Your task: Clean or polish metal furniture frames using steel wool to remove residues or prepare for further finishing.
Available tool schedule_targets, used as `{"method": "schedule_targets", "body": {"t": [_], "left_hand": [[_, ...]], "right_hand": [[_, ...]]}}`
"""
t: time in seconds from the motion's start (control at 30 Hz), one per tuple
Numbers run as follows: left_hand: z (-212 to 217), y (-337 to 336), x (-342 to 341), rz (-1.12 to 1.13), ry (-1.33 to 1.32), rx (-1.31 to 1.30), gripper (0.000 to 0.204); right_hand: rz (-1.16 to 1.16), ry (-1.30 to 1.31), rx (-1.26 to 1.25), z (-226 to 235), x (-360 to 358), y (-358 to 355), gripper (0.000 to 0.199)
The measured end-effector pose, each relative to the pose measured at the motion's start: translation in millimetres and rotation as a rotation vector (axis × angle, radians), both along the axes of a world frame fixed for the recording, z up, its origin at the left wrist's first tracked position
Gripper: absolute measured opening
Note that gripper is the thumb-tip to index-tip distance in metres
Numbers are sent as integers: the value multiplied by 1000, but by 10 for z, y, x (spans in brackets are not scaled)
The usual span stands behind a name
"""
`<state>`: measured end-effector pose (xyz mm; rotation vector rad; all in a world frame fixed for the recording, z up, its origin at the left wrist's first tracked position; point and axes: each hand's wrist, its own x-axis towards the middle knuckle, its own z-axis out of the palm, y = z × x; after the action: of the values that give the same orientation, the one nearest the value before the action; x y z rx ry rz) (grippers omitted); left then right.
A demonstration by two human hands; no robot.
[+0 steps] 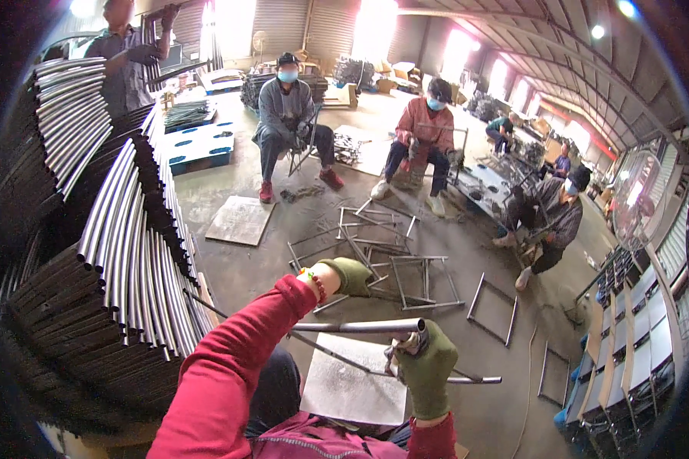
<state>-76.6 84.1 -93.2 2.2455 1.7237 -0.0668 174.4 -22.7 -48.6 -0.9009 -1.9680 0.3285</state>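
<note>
My right hand (427,367), in an olive glove, is closed around a metal tube frame (344,327) in front of my lap. One thick round tube of it points right with its end showing. A thinner bar (337,358) slants below, down to the right. My left hand (350,277), gloved the same way, reaches forward beyond the frame, above the near edge of a loose pile of metal frames (375,237) on the floor. Its fingers are mostly hidden, so their grip does not show. A pale square board (352,382) lies below the held frame.
Tall stacks of metal tubes (126,245) rise close on my left. Single rectangular frames (471,314) lie to the right, near a rack of panels (628,344). Another square board (241,222) lies ahead. Several people (287,115) sit across the floor; one person (126,76) stands at the left stacks.
</note>
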Motion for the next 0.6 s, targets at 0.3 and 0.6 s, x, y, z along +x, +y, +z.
{"method": "schedule_targets", "body": {"t": [0.3, 0.6], "left_hand": [[590, -550, -248, 142, -1057, 343, 41], [873, -873, -489, 264, -1619, 346, 39]], "right_hand": [[31, 4, -35, 60, -55, -39, 25], [8, 77, -110, 20, -128, -56, 20]]}}
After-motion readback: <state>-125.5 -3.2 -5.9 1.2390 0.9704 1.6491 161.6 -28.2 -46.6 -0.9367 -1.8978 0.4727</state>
